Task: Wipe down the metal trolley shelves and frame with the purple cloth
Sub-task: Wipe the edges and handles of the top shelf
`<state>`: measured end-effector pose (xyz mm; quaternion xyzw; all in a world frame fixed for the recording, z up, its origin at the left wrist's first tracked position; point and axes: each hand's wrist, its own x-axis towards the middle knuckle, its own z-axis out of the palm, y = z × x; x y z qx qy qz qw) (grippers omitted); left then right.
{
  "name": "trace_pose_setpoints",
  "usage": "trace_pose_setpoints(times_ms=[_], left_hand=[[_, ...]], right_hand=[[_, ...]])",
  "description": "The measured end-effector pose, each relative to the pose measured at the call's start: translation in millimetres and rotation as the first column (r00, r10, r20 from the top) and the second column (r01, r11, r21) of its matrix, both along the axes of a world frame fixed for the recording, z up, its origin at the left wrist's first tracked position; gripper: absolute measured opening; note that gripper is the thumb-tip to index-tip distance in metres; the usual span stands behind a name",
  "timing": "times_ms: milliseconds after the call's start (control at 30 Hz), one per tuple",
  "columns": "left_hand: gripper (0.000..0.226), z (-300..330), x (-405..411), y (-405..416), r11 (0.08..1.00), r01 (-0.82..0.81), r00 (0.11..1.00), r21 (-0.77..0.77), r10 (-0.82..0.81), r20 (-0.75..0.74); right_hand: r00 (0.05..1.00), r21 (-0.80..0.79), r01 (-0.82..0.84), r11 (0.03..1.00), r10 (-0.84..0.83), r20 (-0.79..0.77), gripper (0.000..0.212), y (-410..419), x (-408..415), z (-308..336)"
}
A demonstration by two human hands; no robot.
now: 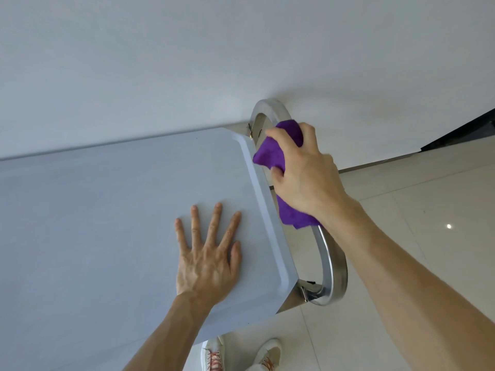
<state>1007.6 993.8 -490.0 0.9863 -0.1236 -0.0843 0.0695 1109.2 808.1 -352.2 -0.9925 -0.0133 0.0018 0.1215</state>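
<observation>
Ok, right hand (pixel 305 175) grips the purple cloth (pixel 276 151), bunched around the trolley's curved steel handle (pixel 330 266) just beside the top shelf (pixel 107 210) edge. Left hand (pixel 209 253) lies flat on that shelf, fingers spread. Shoes (pixel 214 354) on the tiled floor (pixel 401 210) below

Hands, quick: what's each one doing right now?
Left hand: open, fingers spread, flat on the trolley's top shelf.
Right hand: closed, gripping the purple cloth around the handle.
</observation>
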Motion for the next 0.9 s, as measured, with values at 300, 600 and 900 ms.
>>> trace_pose_setpoints(times_ms=[300, 600, 900], left_hand=[[0.057, -3.3, 0.2, -0.1, 1.000, -0.002, 1.000, 0.018, 0.002, 0.022], [0.057, -2.8, -2.2, -1.1, 0.998, -0.058, 0.996, 0.015, 0.056, 0.066], [0.059, -10.3, -4.9, -0.8, 0.997, -0.079, 0.991, 0.003, 0.078, 0.111]], right_hand=[[0.999, 0.083, 0.031, 0.996, -0.028, -0.045, 0.046, 11.4, 55.5, 3.9], [0.997, -0.035, 0.004, 0.999, -0.001, 0.072, 0.063, -2.7, -48.1, -6.3], [0.842, 0.263, 0.033, 0.964, -0.169, 0.513, 0.055, -12.2, -164.8, -58.8]])
